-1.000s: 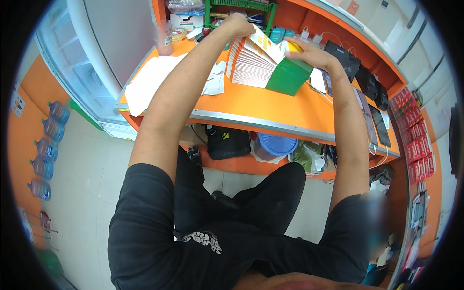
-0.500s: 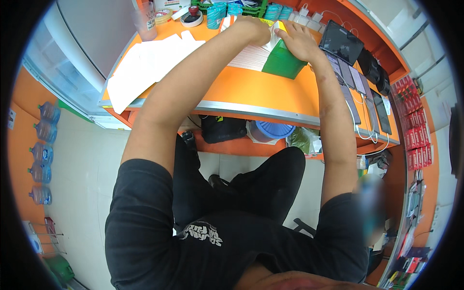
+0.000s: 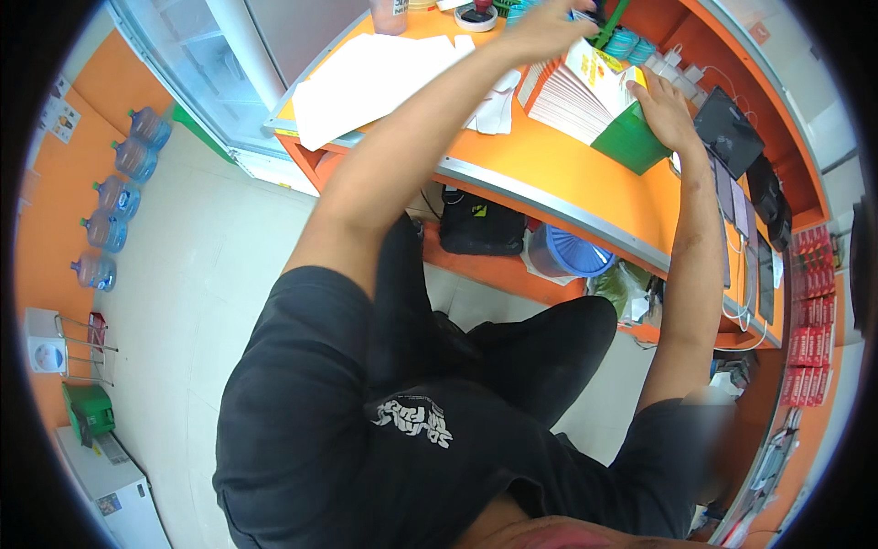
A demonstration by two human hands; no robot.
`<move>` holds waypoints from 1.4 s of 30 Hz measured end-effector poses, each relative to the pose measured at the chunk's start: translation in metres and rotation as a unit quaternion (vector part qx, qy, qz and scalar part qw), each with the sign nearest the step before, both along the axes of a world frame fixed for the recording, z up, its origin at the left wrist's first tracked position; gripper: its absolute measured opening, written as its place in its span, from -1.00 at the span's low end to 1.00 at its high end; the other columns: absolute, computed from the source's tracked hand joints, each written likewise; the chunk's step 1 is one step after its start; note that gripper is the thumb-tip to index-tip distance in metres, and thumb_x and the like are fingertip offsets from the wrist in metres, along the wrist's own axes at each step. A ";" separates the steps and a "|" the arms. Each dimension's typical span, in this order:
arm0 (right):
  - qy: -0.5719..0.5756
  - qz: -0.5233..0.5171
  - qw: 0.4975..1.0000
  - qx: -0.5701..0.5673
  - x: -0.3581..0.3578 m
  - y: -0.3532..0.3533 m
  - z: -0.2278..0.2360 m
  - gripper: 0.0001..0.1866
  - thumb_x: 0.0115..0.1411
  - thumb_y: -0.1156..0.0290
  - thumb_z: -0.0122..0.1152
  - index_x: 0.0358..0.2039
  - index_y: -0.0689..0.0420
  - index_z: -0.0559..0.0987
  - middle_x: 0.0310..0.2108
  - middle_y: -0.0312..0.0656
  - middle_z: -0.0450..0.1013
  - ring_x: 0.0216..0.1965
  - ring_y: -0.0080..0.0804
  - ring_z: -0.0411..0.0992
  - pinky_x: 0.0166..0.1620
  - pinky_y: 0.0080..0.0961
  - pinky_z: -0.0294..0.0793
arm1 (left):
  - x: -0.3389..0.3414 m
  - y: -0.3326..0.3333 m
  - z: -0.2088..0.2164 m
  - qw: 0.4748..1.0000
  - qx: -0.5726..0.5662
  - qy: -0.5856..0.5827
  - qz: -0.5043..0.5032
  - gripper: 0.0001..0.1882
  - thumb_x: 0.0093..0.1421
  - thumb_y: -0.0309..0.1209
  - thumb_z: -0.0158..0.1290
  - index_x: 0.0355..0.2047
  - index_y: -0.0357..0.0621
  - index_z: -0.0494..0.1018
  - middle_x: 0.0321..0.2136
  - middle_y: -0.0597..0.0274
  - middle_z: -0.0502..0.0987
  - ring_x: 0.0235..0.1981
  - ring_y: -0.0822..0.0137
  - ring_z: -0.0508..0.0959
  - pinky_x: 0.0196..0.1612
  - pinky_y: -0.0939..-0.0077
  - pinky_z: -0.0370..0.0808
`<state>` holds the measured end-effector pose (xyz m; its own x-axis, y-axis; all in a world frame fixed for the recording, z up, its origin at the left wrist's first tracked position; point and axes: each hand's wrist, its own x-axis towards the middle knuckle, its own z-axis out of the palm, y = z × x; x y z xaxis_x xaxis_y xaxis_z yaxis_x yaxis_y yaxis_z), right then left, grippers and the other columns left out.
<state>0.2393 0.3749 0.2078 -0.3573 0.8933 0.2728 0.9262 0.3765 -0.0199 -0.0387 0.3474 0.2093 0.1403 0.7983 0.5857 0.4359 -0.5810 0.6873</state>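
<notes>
On the orange counter stands a thick stack of thin white-edged packets (image 3: pixel 572 102) with a green end face (image 3: pixel 633 139) and yellow and red print on top. My right hand (image 3: pixel 668 112) grips its right end, thumb across the top edge and fingers over the far side. Beyond the stack's far left corner, my left hand (image 3: pixel 549 35) reaches to the top of the picture. Its thumb and fingertips are by a small dark-blue thing (image 3: pixel 586 13) beside a green basket edge (image 3: pixel 611 23); whether they hold it is unclear.
White sheets (image 3: pixel 375 84) lie left on the counter (image 3: pixel 549 165), near a plastic cup (image 3: pixel 389 16) and a stamp (image 3: pixel 477 13). Several phones (image 3: pixel 732 197) with white cables and a dark tablet (image 3: pixel 729 133) lie right. Underneath are a black bag (image 3: pixel 482 222) and blue bin (image 3: pixel 569 252).
My left hand has left the stack and moved away, to its far left side. My right hand stays on the green end. The view has turned, shifting the counter to the right.
</notes>
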 end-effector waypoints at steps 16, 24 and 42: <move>0.186 0.182 0.950 0.172 -0.035 -0.120 0.059 -0.40 0.28 0.12 0.23 0.24 0.16 0.40 0.20 0.01 0.43 0.27 -0.08 0.34 0.33 -0.21 0.22 | -0.184 -0.286 0.002 0.945 -0.014 0.216 0.245 -0.77 0.27 -0.39 0.17 -0.13 -0.27 0.61 -0.39 0.01 0.55 -0.33 0.09 0.55 -0.20 0.30 0.48; 0.201 0.419 0.881 -0.086 -0.126 -0.338 0.015 -0.38 0.09 0.28 0.42 0.15 0.17 0.45 0.04 -0.04 0.49 0.04 -0.03 0.48 0.12 -0.20 0.46 | -0.092 -0.367 0.035 0.982 -0.062 0.175 -0.046 -0.77 0.01 -0.47 0.38 -0.32 -0.17 0.60 -0.46 0.18 0.59 -0.44 0.17 0.59 -0.37 0.34 0.51; 0.582 0.102 0.772 -0.236 -0.099 -0.325 -0.189 -0.80 0.33 0.47 0.20 -0.06 0.21 0.50 -0.27 -0.19 0.59 -0.19 -0.47 0.56 -0.08 -0.49 0.49 | 0.001 -0.304 -0.158 0.958 -0.242 -0.050 0.147 -0.81 0.31 -0.41 0.22 -0.24 -0.31 0.55 -0.37 0.30 0.59 -0.29 0.56 0.53 -0.18 0.68 0.45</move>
<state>0.1405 0.0502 0.0191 -0.2625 0.9486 0.1771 0.1006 0.2094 -0.9726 -0.0381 0.0436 0.0511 -0.1688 0.9761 0.1367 0.4501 -0.0470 0.8917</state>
